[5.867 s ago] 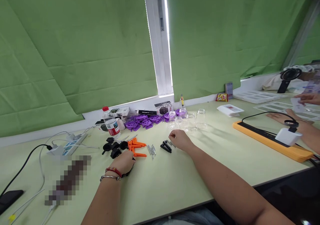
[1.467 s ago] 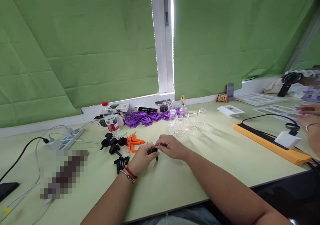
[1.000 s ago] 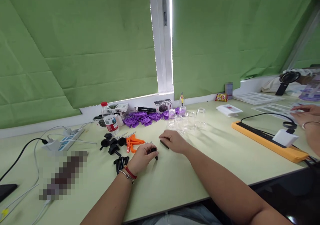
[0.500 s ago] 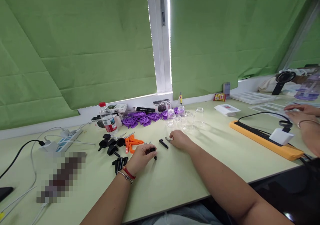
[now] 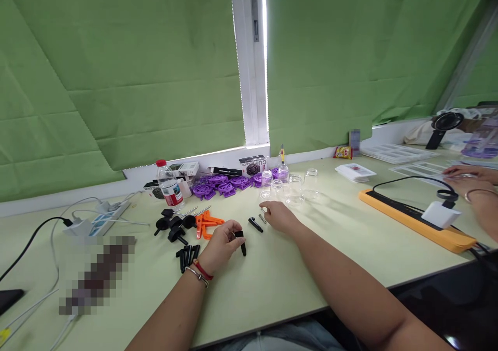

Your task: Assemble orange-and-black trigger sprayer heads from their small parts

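Observation:
My left hand [image 5: 226, 242] is closed around a black plastic part [image 5: 243, 247], whose narrow end points down toward the table. My right hand [image 5: 280, 218] reaches to small metal springs [image 5: 263, 219] on the table; its index finger is stretched out and the thumb sits apart from it. Between the two hands lies another black plastic piece [image 5: 256, 225]. Several black tube-like pieces [image 5: 188, 257] are by my left wrist. Beyond that hand are orange plastic clamp parts [image 5: 208, 223] and black knobs with metal rods [image 5: 176, 232].
Behind are purple plastic parts [image 5: 221, 186], a red-capped bottle [image 5: 171, 189] and clear glass jars [image 5: 295, 186]. An orange-edged power strip [image 5: 408, 221] with a white charger lies to the right. Another person's hands [image 5: 472, 182] rest at the far right. Cables and a white power strip [image 5: 111, 218] occupy the left.
My right hand's fingers have shifted slightly up and off the springs, which now show more plainly. More of the black part shows in my left hand.

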Demonstrator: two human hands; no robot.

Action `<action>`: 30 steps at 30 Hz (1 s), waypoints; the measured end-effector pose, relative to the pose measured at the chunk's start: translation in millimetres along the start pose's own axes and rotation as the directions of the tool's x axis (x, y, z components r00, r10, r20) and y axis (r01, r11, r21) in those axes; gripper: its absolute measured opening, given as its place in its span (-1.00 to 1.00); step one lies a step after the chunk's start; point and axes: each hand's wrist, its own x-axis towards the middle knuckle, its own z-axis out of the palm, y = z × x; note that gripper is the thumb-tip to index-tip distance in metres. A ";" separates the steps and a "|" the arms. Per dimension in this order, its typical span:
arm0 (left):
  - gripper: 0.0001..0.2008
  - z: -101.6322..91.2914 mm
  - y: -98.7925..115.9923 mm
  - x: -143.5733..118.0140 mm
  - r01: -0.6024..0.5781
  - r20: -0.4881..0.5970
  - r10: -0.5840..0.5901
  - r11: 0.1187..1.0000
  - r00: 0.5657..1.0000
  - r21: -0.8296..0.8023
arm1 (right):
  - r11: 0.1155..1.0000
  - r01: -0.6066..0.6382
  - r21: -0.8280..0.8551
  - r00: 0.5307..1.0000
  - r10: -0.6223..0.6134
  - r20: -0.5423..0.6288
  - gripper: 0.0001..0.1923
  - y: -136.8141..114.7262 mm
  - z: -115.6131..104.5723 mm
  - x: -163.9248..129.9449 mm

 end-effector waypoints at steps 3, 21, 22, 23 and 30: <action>-0.71 1.0 -2.5 0.9 -0.037 -0.018 0.036 0.999 0.999 -0.038 | 0.952 0.175 0.249 0.985 -0.170 -0.041 -0.66 -12.6 6.0 -5.5; -0.71 2.6 -0.8 0.5 -0.110 0.007 0.111 0.991 0.994 -0.078 | 0.816 0.476 0.327 0.847 -0.525 0.077 -0.88 -45.2 17.3 -30.1; -0.70 2.7 -1.3 0.6 -0.107 0.006 0.108 0.992 0.994 -0.070 | 0.821 0.475 0.317 0.848 -0.523 0.083 -0.87 -45.3 17.0 -30.3; -0.69 2.8 -1.9 0.9 -0.107 0.005 0.107 0.992 0.994 -0.064 | 0.824 0.478 0.305 0.847 -0.524 0.088 -0.86 -45.3 17.1 -30.5; -0.74 -15.4 -0.9 -1.1 -0.006 0.083 0.011 0.999 0.996 -0.052 | 0.811 0.499 0.304 0.840 -0.539 0.058 -0.84 -36.1 19.0 -23.5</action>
